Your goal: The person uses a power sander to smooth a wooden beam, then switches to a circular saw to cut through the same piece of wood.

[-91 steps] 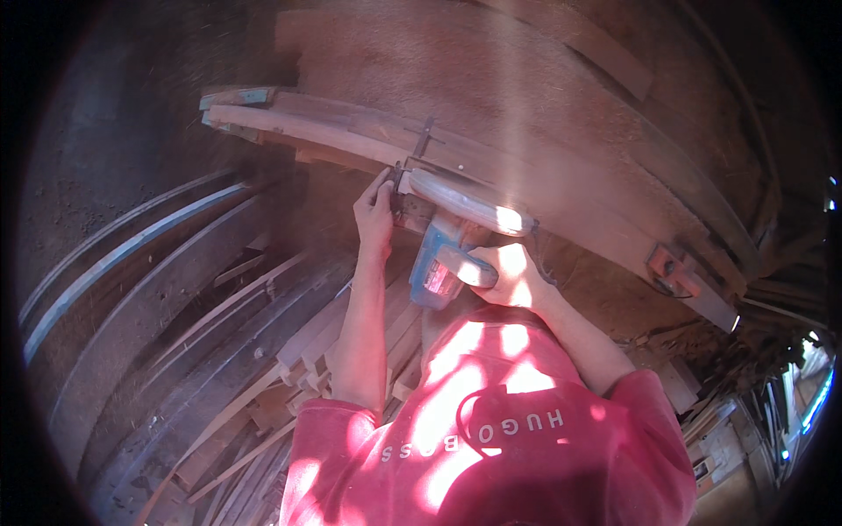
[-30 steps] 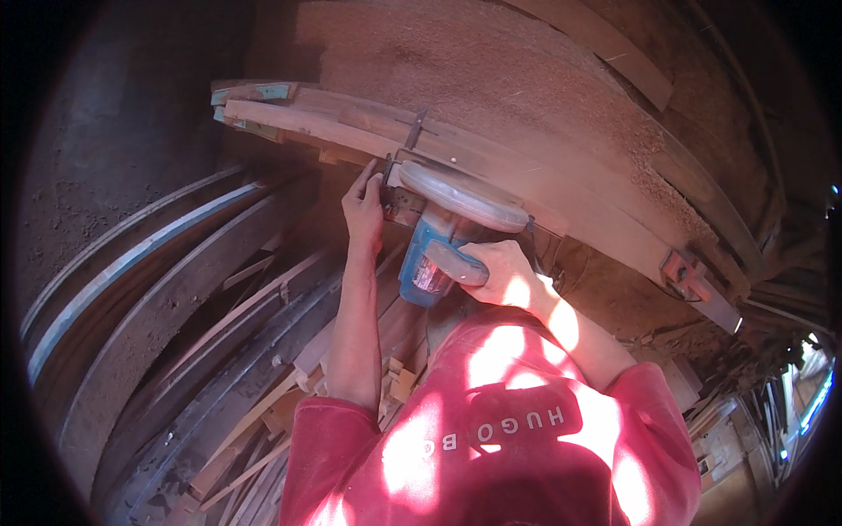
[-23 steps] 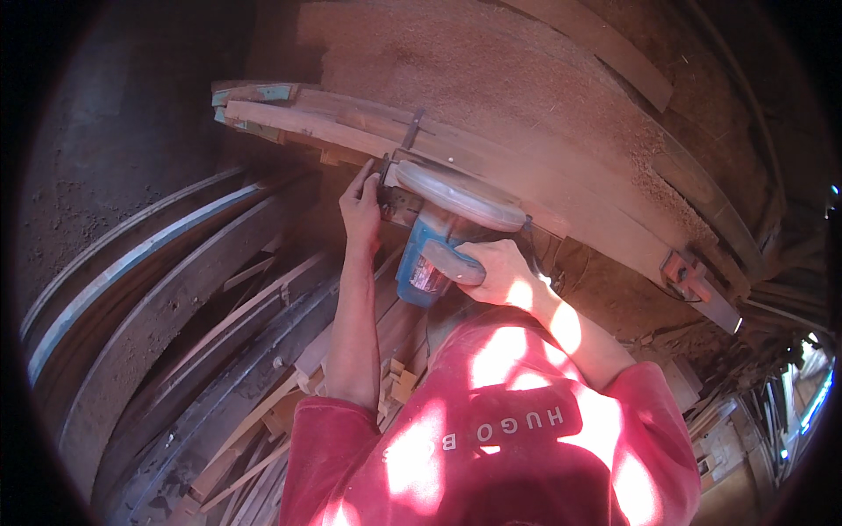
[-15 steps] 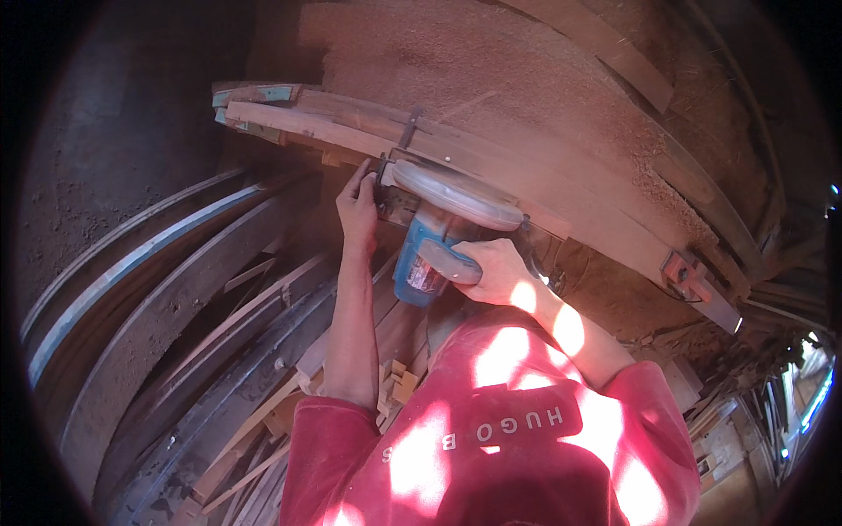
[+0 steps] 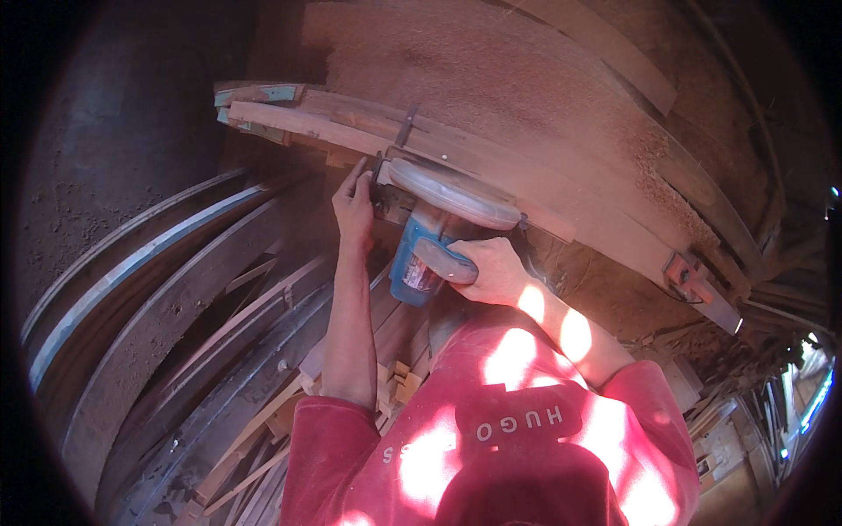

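Dim haze, hard sun patches.
Below saw [image 5: 431,217], blown-out glare on red shirt [image 5: 478,443]; left of saw, shadow. Fisheye bowing, corners black.

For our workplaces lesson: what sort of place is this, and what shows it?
Probably a woodworking workshop: the right hand grips a blue power saw at a wooden board, sawdust lies beyond it, and cut wood pieces lie piled.

Dark, dirt-strewn floor [image 5: 96,167] at left; bright daylight [image 5: 819,405] low at right edge.
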Tool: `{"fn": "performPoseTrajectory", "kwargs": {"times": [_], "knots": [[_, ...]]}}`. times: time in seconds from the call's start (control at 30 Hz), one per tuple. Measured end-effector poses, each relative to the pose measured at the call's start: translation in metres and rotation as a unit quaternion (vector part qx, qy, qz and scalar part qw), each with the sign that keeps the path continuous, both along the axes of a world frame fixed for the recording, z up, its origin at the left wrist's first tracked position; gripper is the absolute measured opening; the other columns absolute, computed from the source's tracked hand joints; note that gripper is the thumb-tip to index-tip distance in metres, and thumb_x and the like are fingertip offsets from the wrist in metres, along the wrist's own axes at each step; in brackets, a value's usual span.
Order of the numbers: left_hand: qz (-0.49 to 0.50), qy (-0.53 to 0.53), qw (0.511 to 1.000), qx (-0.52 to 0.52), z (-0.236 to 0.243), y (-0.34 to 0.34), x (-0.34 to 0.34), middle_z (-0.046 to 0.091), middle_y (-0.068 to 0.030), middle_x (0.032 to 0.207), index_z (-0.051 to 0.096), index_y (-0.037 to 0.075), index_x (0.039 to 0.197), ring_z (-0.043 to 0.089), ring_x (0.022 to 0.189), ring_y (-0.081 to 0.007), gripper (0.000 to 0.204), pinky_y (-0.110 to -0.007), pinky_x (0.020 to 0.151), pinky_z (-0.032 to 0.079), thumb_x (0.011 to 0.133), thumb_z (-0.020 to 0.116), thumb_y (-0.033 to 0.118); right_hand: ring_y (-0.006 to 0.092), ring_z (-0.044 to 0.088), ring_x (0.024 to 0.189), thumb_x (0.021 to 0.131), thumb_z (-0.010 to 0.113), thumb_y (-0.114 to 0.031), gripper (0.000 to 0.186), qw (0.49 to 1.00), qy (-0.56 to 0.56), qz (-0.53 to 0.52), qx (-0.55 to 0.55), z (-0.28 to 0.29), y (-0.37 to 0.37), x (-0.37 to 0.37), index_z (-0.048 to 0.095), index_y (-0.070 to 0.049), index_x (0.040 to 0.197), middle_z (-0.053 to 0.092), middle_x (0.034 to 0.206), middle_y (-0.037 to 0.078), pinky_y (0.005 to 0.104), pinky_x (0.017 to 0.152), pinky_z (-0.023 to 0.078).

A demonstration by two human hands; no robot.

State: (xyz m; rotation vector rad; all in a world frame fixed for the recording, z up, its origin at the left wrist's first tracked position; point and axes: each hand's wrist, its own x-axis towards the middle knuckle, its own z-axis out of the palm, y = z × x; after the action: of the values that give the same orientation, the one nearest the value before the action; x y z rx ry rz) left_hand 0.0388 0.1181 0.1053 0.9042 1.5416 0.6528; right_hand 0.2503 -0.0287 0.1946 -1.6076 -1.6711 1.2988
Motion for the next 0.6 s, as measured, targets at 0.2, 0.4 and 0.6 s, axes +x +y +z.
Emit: {"fn": "performPoseTrajectory", "kwargs": {"times": [0.2,0.4,0.6], "knots": [[0.013,-0.018,0.999,-0.025,0.001,0.001,-0.003,0.070,-0.0073,0.115,0.064,0.001,0.135,0.060,0.095,-0.0107,0.040,-0.026,0.084,0.048,0.098,0.060,0.017,0.0368,0.069,0.085,0.070,0.077,-0.023,0.041,1.000,-0.003,0.003,0.003,0.001,0.003,-0.002,0.068,-0.008,0.107,0.072,0.092,0.016,0.0454,0.075,0.056],[0.010,-0.009,1.000,-0.008,-0.002,0.008,-0.007,0.070,-0.0089,0.118,0.064,0.001,0.135,0.061,0.097,-0.0115,0.040,-0.026,0.086,0.048,0.098,0.060,0.017,0.0365,0.069,0.086,0.071,0.077,-0.024,0.042,1.000,-0.011,0.000,0.008,0.001,0.007,-0.006,0.068,-0.006,0.108,0.072,0.092,0.016,0.0452,0.076,0.056],[0.001,0.003,1.000,-0.009,0.005,0.011,-0.007,0.069,-0.0111,0.122,0.064,0.000,0.134,0.061,0.103,-0.0133,0.040,-0.027,0.092,0.047,0.098,0.060,0.016,0.0365,0.069,0.087,0.073,0.077,-0.025,0.042,1.000,-0.017,0.000,0.004,0.003,0.011,-0.008,0.068,-0.006,0.109,0.072,0.093,0.017,0.0448,0.076,0.056]]}}
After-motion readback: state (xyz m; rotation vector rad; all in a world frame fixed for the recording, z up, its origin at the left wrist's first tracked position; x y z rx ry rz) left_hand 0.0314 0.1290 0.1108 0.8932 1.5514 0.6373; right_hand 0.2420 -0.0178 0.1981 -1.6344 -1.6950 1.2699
